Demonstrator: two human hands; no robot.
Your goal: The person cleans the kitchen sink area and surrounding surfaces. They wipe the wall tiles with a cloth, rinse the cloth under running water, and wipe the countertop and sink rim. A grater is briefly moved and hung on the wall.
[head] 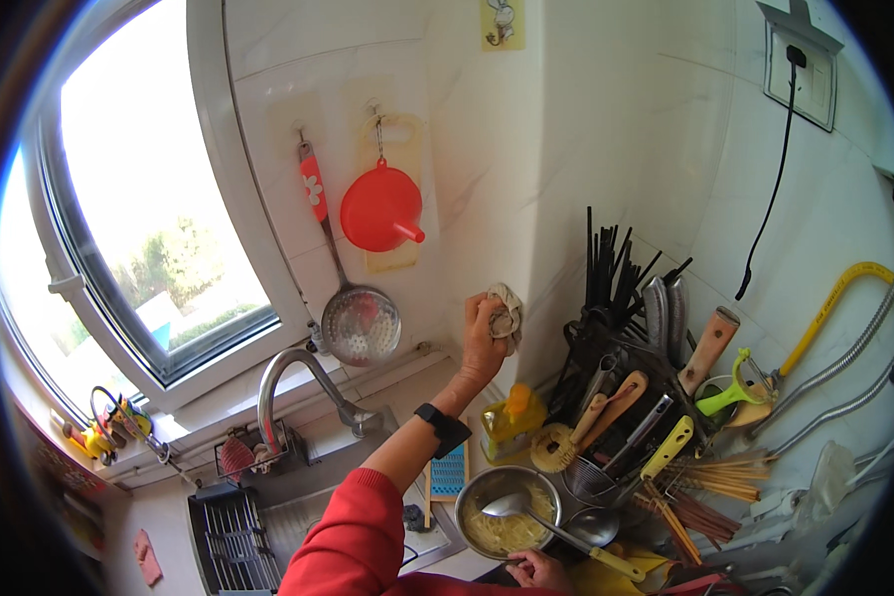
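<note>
My left hand (486,328), with a dark band on its wrist, holds a crumpled pale cloth (505,322) against the corner of the white wall (484,194). Low in the view, my right hand (540,572) is partly cut off by the frame's edge. Its fingers are bent beside the near rim of a metal bowl (460,514); whether they touch it is unclear. Pale shredded food (495,533) lies in the bowl, and a metal ladle (505,505) with a yellow handle rests across it.
A crowded black utensil rack (559,387) stands right of the wall corner, beside a yellow bottle (506,430). A red funnel (380,205) and a skimmer (361,328) hang left. Below are a faucet (298,357), a sink drain rack (238,536) and a blue grater (448,474).
</note>
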